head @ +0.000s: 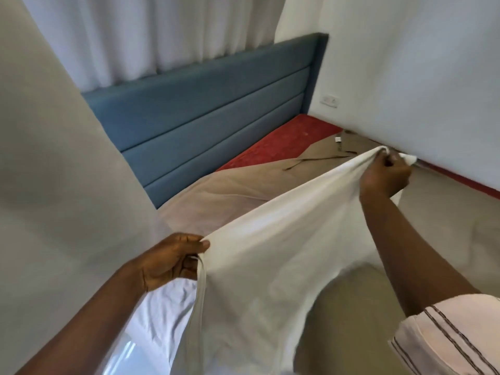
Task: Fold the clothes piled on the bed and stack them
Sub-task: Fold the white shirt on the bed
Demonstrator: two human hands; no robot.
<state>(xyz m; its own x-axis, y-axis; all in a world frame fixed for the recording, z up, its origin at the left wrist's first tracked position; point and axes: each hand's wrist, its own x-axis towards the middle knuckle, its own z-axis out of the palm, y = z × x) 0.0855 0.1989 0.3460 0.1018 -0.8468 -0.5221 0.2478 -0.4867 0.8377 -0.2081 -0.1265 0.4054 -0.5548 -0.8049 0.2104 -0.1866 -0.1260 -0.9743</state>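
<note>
A thin white cotton garment (270, 253) hangs spread between the two hands above the tan bed sheet (238, 185). The left hand (173, 262), nearer, pinches one corner between thumb and curled fingers. The right hand (384, 177), farther out by the wall, clutches the opposite corner in a bunch. The cloth is taut along its top edge and sags in soft creases below, with a narrow strip dangling under the left hand.

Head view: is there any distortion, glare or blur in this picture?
In the head view, the wide lens tilts and curves the blue headboard; the white garment is very bright, with few fold details; the right hand looks slightly blurred.
</note>
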